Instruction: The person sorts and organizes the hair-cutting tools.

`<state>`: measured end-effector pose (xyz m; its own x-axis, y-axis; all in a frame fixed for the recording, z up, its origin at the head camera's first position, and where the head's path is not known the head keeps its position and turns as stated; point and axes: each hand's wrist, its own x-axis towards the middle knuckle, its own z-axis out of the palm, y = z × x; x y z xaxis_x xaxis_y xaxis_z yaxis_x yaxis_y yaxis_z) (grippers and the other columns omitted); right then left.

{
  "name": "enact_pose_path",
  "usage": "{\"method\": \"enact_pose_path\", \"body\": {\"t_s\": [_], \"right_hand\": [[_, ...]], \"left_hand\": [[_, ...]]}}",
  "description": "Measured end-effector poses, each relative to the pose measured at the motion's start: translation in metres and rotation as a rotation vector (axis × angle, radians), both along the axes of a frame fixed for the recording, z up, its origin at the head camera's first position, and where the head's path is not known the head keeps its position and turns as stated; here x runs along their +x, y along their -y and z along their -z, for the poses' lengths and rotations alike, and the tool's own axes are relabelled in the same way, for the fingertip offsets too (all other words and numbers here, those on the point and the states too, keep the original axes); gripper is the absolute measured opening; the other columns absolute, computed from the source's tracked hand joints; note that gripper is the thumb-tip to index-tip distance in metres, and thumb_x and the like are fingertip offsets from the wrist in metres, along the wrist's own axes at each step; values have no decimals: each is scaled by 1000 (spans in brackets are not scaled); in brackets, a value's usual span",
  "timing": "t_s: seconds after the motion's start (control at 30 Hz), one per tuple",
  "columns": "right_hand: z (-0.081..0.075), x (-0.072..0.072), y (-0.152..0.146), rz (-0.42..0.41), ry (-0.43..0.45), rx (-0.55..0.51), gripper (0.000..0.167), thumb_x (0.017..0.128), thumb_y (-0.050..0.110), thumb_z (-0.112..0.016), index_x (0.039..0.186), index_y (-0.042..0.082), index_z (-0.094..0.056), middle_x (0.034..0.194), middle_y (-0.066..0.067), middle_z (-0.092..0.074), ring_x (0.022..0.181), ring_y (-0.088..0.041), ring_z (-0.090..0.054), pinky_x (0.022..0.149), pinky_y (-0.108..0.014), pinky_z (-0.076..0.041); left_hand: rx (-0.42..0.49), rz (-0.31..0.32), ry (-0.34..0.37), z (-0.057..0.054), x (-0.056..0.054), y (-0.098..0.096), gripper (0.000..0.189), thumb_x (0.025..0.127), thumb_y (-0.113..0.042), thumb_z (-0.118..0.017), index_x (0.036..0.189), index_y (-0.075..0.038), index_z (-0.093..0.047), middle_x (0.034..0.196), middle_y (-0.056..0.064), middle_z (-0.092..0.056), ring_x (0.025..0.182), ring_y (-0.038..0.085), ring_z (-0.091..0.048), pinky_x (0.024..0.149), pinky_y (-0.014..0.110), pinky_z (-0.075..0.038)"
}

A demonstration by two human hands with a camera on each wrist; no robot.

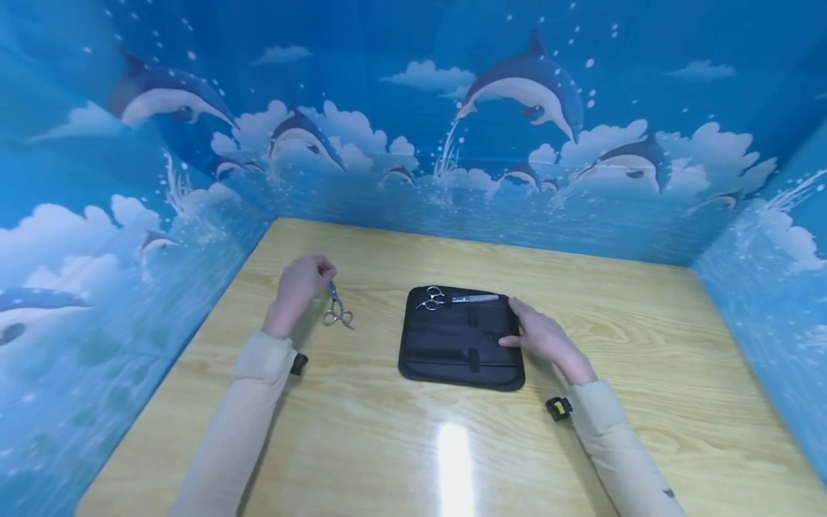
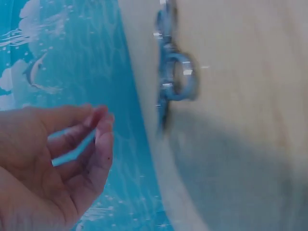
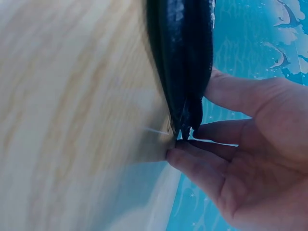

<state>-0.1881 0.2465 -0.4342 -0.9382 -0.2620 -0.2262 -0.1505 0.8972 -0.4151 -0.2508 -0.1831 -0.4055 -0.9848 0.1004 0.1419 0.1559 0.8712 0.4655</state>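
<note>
A pair of steel hairdressing scissors point(image 1: 338, 310) lies on the table at the left, handles toward me. My left hand point(image 1: 305, 278) is just above its blade end. In the left wrist view that hand point(image 2: 72, 159) is loosely bent, thumb close to the fingertips, with a gap to the blurred scissors point(image 2: 178, 77). An unfolded black scissors case point(image 1: 433, 341) lies mid-table; a second pair of scissors point(image 1: 431, 299) sits along its far edge. My right hand point(image 1: 543, 334) touches the case's right side, thumb on top and fingers at the far corner, also seen in the right wrist view point(image 3: 255, 159).
The wood-grain table point(image 1: 646, 345) is enclosed at the back and sides by blue dolphin-printed sheets point(image 1: 400, 143). Small black devices point(image 1: 558, 408) are worn at both wrists. Light reflects off the table's near part.
</note>
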Motion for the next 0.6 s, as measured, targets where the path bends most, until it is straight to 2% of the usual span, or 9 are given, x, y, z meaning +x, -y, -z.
{"method": "enact_pose_path", "body": {"t_s": [0.1,0.23,0.3,0.43,0.6], "right_hand": [[0,0,1,0,-8,7,90,93,30,-73,156,-9,-21,161,-32,-20,146,-50,-25,118,-60,-26],[1,0,1,0,-2,5,91,93,31,-74,156,-9,-21,161,-31,-20,146,-50,-25,118,-60,-26],[1,0,2,3,2,2,91,93,31,-74,156,-8,-21,162,-30,-19,146,-50,-24,118,-60,-26],[2,1,2,9,7,1,91,93,30,-73,157,-7,-20,163,-29,-18,147,-49,-24,118,-60,-25],[0,1,1,19,8,11,90,94,31,-73,157,-6,-20,163,-29,-20,146,-50,-26,118,-60,-27]], "left_hand": [[-56,-61,33,8,1,3,21,98,-13,-60,87,3,-69,78,15,-69,71,32,-64,67,46,-54],[-148,-117,167,14,0,-2,38,97,-22,-62,63,-5,-55,65,10,-58,63,28,-58,59,40,-53],[-181,-143,233,16,-2,-5,41,95,-27,-63,61,-8,-53,65,11,-58,65,29,-61,58,40,-54],[-209,-187,300,19,-4,-11,36,92,-27,-66,63,-9,-55,68,10,-62,68,28,-63,58,36,-53],[-211,-171,367,18,-8,-15,37,94,-24,-64,60,-11,-57,58,3,-58,58,19,-58,54,29,-47]]}}
